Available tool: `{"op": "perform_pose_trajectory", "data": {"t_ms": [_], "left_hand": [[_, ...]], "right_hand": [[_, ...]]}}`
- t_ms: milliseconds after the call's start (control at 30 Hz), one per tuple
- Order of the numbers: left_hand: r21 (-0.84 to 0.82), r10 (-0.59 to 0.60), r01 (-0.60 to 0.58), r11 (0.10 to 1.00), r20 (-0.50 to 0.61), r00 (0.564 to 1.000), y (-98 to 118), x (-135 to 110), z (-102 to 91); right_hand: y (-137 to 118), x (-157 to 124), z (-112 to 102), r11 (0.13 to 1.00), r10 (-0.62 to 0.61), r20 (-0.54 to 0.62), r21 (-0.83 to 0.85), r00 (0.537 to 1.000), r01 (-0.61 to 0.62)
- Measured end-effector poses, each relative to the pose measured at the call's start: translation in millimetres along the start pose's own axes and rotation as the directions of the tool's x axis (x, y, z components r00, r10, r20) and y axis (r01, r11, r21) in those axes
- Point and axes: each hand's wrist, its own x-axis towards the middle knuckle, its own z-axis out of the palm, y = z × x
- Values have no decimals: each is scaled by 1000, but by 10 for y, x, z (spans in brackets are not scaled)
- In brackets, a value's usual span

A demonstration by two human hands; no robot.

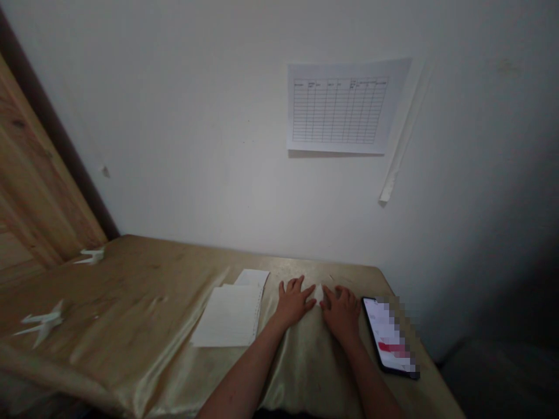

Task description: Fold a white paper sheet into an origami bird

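Both of my hands rest on a table covered with a shiny beige cloth (144, 291). My left hand (294, 301) lies flat with its fingers spread. My right hand (343, 308) lies beside it, fingers stretched out. Between the fingertips of the two hands sits a small white folded piece of paper (319, 293), pressed down by both hands; most of it is hidden under them.
A stack of white paper sheets (231, 314) lies left of my hands. A phone (388, 337) with a lit screen lies to the right near the table edge. Two white folded paper figures (43, 323) (91, 256) sit at the far left. A printed table sheet (345, 107) hangs on the wall.
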Motion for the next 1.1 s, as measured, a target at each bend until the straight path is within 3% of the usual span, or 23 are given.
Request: {"op": "perform_pose_trajectory", "data": {"t_ms": [267, 567, 1100], "left_hand": [[-129, -29, 31, 991, 18, 999, 46, 7, -76], [-307, -168, 156, 939, -13, 986, 85, 45, -135], [-413, -182, 121, 903, -113, 977, 94, 33, -136]], "right_hand": [[83, 35, 19, 997, -26, 2, 80, 1000, 26], [136, 58, 70, 988, -50, -34, 145, 998, 55], [161, 89, 93, 972, -85, -43, 216, 995, 92]]}}
